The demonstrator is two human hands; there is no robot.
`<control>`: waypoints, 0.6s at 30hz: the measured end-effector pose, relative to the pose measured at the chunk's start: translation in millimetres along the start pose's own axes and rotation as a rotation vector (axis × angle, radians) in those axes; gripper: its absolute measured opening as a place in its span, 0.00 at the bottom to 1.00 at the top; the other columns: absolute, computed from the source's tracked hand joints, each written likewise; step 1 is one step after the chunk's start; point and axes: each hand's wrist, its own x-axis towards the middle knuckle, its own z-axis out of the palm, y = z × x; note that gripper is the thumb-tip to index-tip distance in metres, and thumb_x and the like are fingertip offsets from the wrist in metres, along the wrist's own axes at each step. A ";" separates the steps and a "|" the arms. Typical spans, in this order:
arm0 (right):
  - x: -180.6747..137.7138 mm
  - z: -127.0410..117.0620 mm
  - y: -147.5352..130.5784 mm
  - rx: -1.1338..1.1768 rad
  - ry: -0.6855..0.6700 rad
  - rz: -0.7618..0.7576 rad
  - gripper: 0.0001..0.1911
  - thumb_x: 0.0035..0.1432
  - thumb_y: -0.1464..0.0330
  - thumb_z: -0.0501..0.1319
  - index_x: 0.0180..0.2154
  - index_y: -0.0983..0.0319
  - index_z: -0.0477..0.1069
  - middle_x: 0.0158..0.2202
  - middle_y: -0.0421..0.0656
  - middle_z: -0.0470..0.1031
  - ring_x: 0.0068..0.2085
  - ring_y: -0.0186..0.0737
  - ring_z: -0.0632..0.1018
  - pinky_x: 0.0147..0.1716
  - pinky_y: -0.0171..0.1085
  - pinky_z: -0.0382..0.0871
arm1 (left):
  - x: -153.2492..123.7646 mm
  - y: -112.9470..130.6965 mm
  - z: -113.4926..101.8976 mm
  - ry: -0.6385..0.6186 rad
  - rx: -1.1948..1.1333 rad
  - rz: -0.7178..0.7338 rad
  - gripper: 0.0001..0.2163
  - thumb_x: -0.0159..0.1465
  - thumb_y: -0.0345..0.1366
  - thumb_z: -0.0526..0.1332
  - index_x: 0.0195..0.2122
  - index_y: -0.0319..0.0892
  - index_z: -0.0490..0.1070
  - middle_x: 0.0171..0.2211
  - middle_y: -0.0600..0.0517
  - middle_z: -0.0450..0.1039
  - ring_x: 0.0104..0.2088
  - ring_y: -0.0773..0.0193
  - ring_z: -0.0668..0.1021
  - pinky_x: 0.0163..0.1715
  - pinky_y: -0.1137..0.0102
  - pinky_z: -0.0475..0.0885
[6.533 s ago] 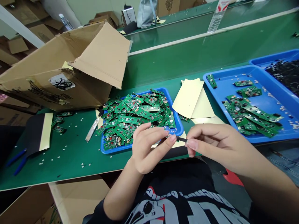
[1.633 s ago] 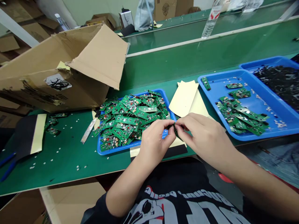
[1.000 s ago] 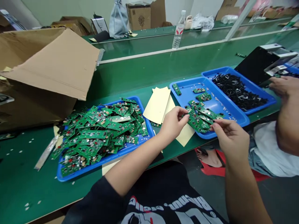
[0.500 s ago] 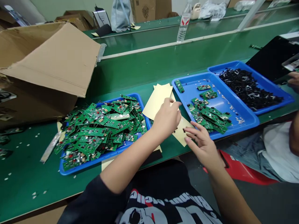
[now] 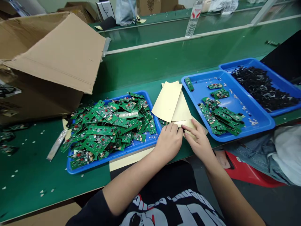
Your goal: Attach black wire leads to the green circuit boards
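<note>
Your left hand (image 5: 168,142) and right hand (image 5: 197,140) meet, fingertips together, on the lowest of the 3 yellow backing sheets (image 5: 169,100) at the near edge of the green bench (image 5: 145,69). Both are curled narrow. Whether they pinch anything between them, I cannot tell; your fingers hide the spot.

Take the sheets as your landmark. Just left of them sits the blue tray heaped with green circuit boards (image 5: 110,125), boards overhanging its rim. Just right sits the second blue tray (image 5: 258,117), holding fewer boards.

The risk, as I judge it: your left wrist lies close to the heap, so a careless sweep could knock boards off. The sheet under your fingers also reaches the bench edge, so a tug could slide it off.
</note>
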 end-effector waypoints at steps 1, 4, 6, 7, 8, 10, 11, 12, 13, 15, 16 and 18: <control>-0.2 0.0 0.2 -0.019 0.006 -0.009 0.18 0.61 0.62 0.53 0.47 0.61 0.75 0.61 0.53 0.59 0.62 0.53 0.62 0.59 0.55 0.57 | 0.3 0.0 0.6 -0.002 -0.001 0.002 0.12 0.65 0.29 0.52 0.48 0.34 0.68 0.42 0.41 0.70 0.47 0.52 0.73 0.44 0.61 0.70; -0.4 -0.6 0.8 -0.086 0.023 -0.042 0.17 0.60 0.63 0.54 0.46 0.61 0.75 0.60 0.53 0.61 0.61 0.53 0.63 0.58 0.56 0.59 | -0.1 0.8 2.1 -0.006 0.023 -0.001 0.12 0.66 0.29 0.51 0.49 0.34 0.68 0.43 0.41 0.70 0.48 0.52 0.73 0.44 0.61 0.70; -0.6 -2.2 0.7 -0.141 0.036 -0.063 0.16 0.60 0.64 0.54 0.45 0.61 0.76 0.59 0.54 0.62 0.60 0.55 0.63 0.56 0.57 0.60 | -0.8 2.6 3.3 -0.005 0.070 -0.001 0.12 0.66 0.29 0.51 0.48 0.35 0.68 0.42 0.41 0.70 0.48 0.52 0.73 0.44 0.61 0.69; -0.7 -3.4 0.2 -0.171 0.044 -0.071 0.16 0.60 0.64 0.54 0.45 0.61 0.76 0.59 0.54 0.62 0.60 0.55 0.63 0.56 0.57 0.61 | -1.2 3.9 4.0 -0.001 0.099 0.004 0.12 0.67 0.30 0.51 0.48 0.35 0.68 0.42 0.41 0.70 0.48 0.52 0.72 0.44 0.62 0.69; -0.7 -4.8 -0.7 -0.201 0.054 -0.077 0.16 0.60 0.65 0.54 0.44 0.61 0.76 0.58 0.54 0.62 0.60 0.56 0.64 0.55 0.57 0.62 | -1.7 5.4 4.8 0.004 0.127 0.009 0.12 0.67 0.30 0.51 0.48 0.35 0.68 0.42 0.40 0.71 0.48 0.51 0.72 0.43 0.62 0.68; -0.2 -7.6 -4.1 -0.261 0.066 -0.087 0.16 0.61 0.65 0.53 0.43 0.63 0.76 0.56 0.56 0.64 0.57 0.56 0.67 0.52 0.57 0.64 | -2.6 8.6 6.1 0.016 0.162 0.014 0.12 0.67 0.30 0.50 0.47 0.35 0.68 0.42 0.40 0.71 0.48 0.51 0.73 0.42 0.62 0.68; 0.4 -8.7 -6.6 -0.291 0.065 -0.093 0.16 0.61 0.65 0.53 0.43 0.64 0.76 0.53 0.57 0.66 0.55 0.56 0.68 0.51 0.56 0.66 | -3.0 10.1 6.8 0.023 0.173 0.010 0.12 0.68 0.30 0.49 0.47 0.35 0.68 0.42 0.40 0.71 0.48 0.50 0.72 0.41 0.62 0.68; 1.4 -9.8 -9.4 -0.321 0.061 -0.101 0.16 0.61 0.66 0.53 0.42 0.65 0.76 0.50 0.57 0.69 0.53 0.56 0.71 0.50 0.55 0.67 | -3.4 11.4 7.6 0.029 0.179 0.002 0.12 0.68 0.30 0.49 0.47 0.35 0.68 0.42 0.40 0.71 0.48 0.50 0.72 0.40 0.62 0.68; 2.7 -10.7 -12.3 -0.351 0.054 -0.108 0.16 0.61 0.65 0.53 0.40 0.66 0.76 0.47 0.57 0.72 0.50 0.56 0.73 0.48 0.54 0.68 | -3.8 12.5 8.3 0.032 0.180 -0.007 0.12 0.68 0.30 0.48 0.47 0.36 0.68 0.42 0.40 0.71 0.47 0.51 0.73 0.40 0.63 0.68; 5.9 -12.6 -17.7 -0.407 0.041 -0.124 0.16 0.61 0.66 0.52 0.36 0.66 0.76 0.40 0.55 0.75 0.44 0.53 0.76 0.43 0.50 0.70 | -4.3 13.6 9.8 0.035 0.177 -0.019 0.12 0.68 0.31 0.48 0.47 0.36 0.67 0.41 0.41 0.71 0.45 0.52 0.73 0.38 0.63 0.67; 7.7 -14.1 -19.8 -0.435 0.035 -0.130 0.16 0.61 0.66 0.52 0.33 0.65 0.76 0.37 0.54 0.76 0.40 0.52 0.77 0.39 0.48 0.70 | -4.5 13.6 10.4 0.036 0.171 -0.022 0.12 0.68 0.31 0.48 0.47 0.36 0.67 0.40 0.41 0.70 0.44 0.52 0.73 0.38 0.63 0.67; 10.4 -18.9 -23.0 -0.495 0.025 -0.136 0.17 0.61 0.65 0.52 0.29 0.64 0.75 0.30 0.52 0.77 0.31 0.49 0.76 0.31 0.44 0.69 | -5.0 13.0 10.9 0.039 0.150 -0.028 0.11 0.68 0.31 0.48 0.46 0.37 0.67 0.39 0.42 0.70 0.43 0.54 0.73 0.37 0.64 0.66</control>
